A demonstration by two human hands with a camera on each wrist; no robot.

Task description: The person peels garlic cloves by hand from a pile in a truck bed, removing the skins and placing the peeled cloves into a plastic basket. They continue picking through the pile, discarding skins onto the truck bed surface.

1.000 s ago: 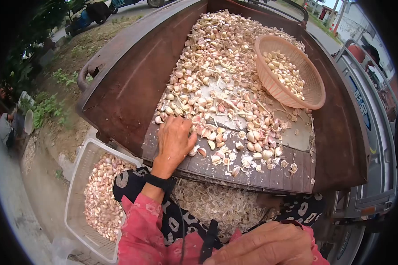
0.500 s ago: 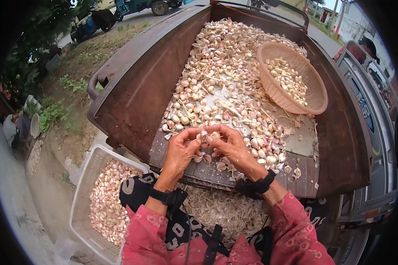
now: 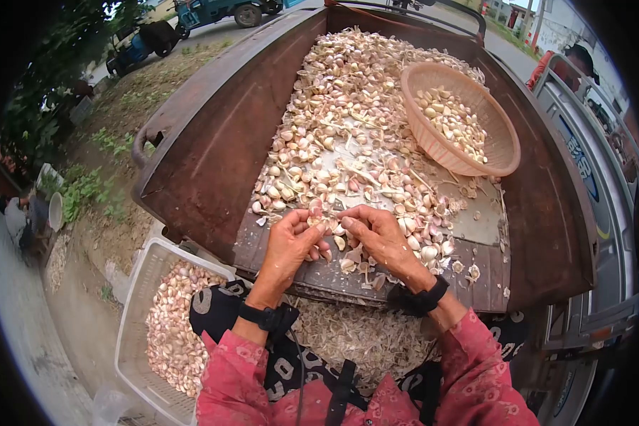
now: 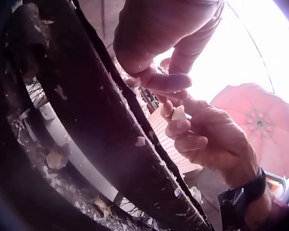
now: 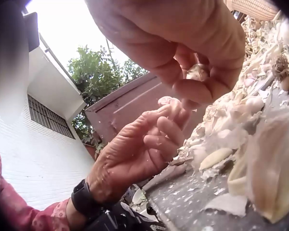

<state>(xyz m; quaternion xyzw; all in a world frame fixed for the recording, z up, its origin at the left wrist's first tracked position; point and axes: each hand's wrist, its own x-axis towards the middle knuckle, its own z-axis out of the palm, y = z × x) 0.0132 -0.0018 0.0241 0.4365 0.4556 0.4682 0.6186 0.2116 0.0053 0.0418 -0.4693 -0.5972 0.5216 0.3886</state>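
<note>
The left hand [image 3: 290, 245] pinches a pinkish garlic piece [image 3: 315, 211] between thumb and fingers above the front edge of the metal bed. Just to its right, the right hand [image 3: 383, 241] has curled fingers round a pale garlic clove [image 5: 197, 72], clearest in the right wrist view. The fingertips of both hands are close together. Behind them lies a spread of loose garlic cloves [image 3: 348, 92] with skins and stems. Further back on the right, a pink woven basket [image 3: 504, 145] leans, holding peeled-looking cloves [image 3: 451, 124].
Rusty side walls [image 3: 216, 142] flank the bed. At lower left stands a white crate [image 3: 131, 334] of pinkish cloves. Garlic skins [image 3: 362, 337] lie below the bed's front edge. A grey vehicle [image 3: 582, 163] stands on the right, with a person in red [image 3: 564, 71] beyond it.
A second ago the left hand lay on the cloves and the right was low near the body. Both came together over the front edge, then moved slightly apart, each holding garlic.
</note>
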